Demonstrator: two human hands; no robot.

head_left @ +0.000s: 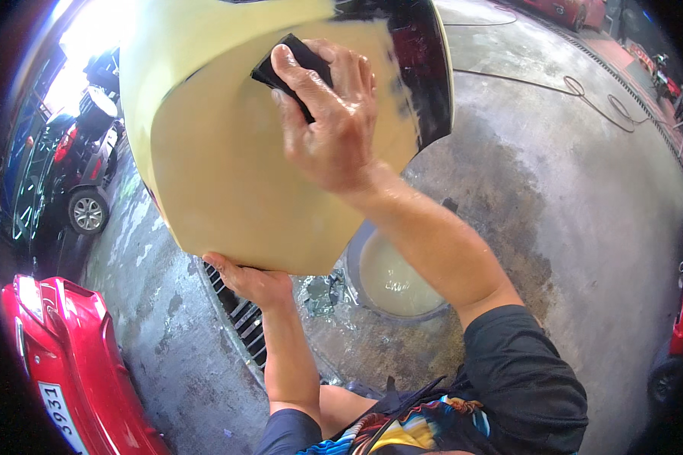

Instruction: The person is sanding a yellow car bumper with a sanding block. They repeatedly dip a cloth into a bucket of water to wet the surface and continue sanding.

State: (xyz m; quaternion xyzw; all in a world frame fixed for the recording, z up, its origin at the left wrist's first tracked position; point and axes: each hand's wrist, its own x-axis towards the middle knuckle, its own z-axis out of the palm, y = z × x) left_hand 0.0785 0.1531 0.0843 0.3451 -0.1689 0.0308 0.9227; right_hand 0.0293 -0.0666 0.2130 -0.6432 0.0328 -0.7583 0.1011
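A curved panel, covered mostly in beige and pale yellow with dark paint along its right side, fills the upper middle of the head view. My right hand is closed round a black block against the upper middle of the panel's wet-looking surface. My left hand grips the panel's lower edge from below, toward its left. Beneath the panel's lower right, a basin of cloudy liquid sits on the floor.
A grated drain runs under the panel across wet concrete. A dark car stands at left, a red bumper at lower left. A thin hose lies coiled at upper right, near more red cars.
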